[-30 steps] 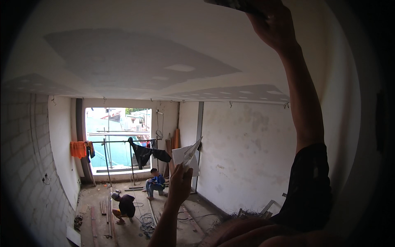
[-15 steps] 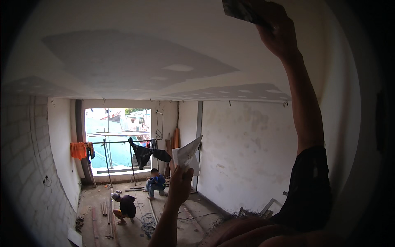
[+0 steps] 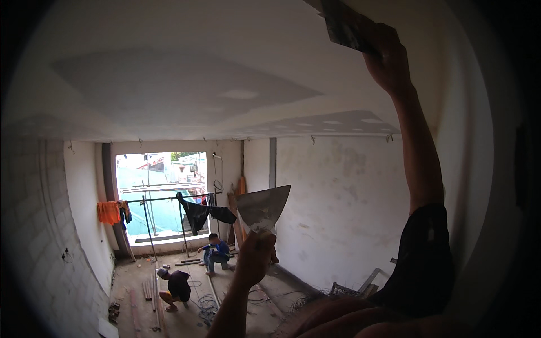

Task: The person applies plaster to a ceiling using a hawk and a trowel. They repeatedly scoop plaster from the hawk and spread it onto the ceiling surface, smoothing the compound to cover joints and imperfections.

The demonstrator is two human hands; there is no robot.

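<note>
My left hand [image 3: 256, 259] is closed around the handle of a putty knife [image 3: 264, 207]. Its broad metal blade points up, with white compound smeared near the handle. High at the upper right, my right hand [image 3: 389, 59] grips a flat, dark trowel [image 3: 342, 27] close to the ceiling [image 3: 220, 22]. Part of that tool is cut off by the top of the picture. Pale filled areas and darker grey board patches [image 3: 169, 84] show on the ceiling.
Far below, one person [image 3: 176, 286] squats and another in blue [image 3: 215, 252] sits low. Planks, pipes and coiled cable [image 3: 207, 307] lie on the floor. Orange cloth [image 3: 109, 212] and black cloth [image 3: 197, 214] hang on a rail before the window opening [image 3: 160, 174].
My right hand and its trowel have shifted slightly right and down. The putty knife in my left hand has turned, its blade now facing broadside, and that hand has moved a little right.
</note>
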